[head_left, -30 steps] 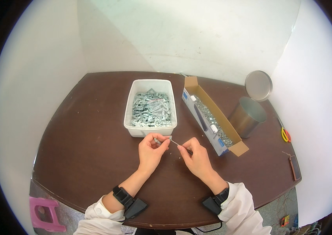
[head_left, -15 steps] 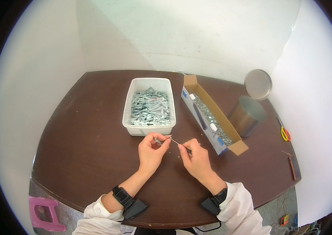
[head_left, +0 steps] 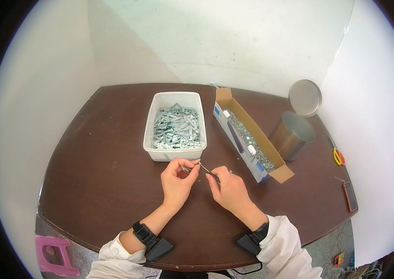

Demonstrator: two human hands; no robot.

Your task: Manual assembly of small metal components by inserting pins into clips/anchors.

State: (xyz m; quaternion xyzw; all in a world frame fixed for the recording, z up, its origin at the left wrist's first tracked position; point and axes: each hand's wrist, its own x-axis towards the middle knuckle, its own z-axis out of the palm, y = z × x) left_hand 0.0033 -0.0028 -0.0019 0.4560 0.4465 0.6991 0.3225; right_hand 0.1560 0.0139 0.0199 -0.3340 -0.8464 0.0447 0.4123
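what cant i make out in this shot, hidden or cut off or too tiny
All in the head view:
Small metal part: partly covered by the left hand, too small for its exact shape.
Thin tool: its far end is hidden by the right hand.
Metal can: its bottom inside is hidden by its near wall.
Left sleeve: cut off by the lower edge.

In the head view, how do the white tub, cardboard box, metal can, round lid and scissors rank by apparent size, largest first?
1. White tub, cardboard box: too alike to rank
2. Metal can
3. Round lid
4. Scissors
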